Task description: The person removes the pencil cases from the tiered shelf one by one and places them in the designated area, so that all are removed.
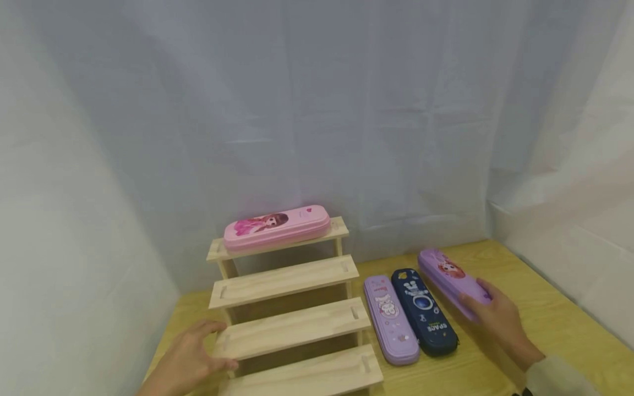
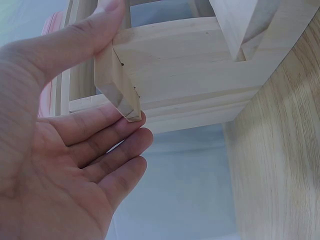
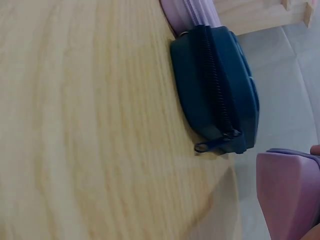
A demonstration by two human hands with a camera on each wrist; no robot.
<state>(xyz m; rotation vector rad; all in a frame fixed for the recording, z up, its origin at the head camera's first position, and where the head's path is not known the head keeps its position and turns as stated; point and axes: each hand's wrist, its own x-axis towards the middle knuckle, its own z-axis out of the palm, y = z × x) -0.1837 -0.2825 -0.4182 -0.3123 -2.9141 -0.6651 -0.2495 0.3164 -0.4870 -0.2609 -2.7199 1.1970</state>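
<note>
My left hand [image 1: 185, 357] is at the left side of a stepped wooden rack [image 1: 297, 328]. In the left wrist view, the thumb and fingertips of that hand [image 2: 65, 165] pinch the end of a rack board [image 2: 112, 85]. On the right, my right hand [image 1: 502, 322] grips the near end of a purple case with a doll picture [image 1: 453, 280]. The right wrist view shows this purple case [image 3: 287, 195] raised off the table, with only bits of the fingers at the frame's edge. A pink case [image 1: 277, 228] lies across the rack's top tier.
Between the rack and my right hand, a lilac case [image 1: 391, 324] and a dark blue space case [image 1: 425, 311] lie side by side on the wooden table [image 1: 555, 308]. Pale sheeting [image 1: 322, 110] hangs behind and along both sides.
</note>
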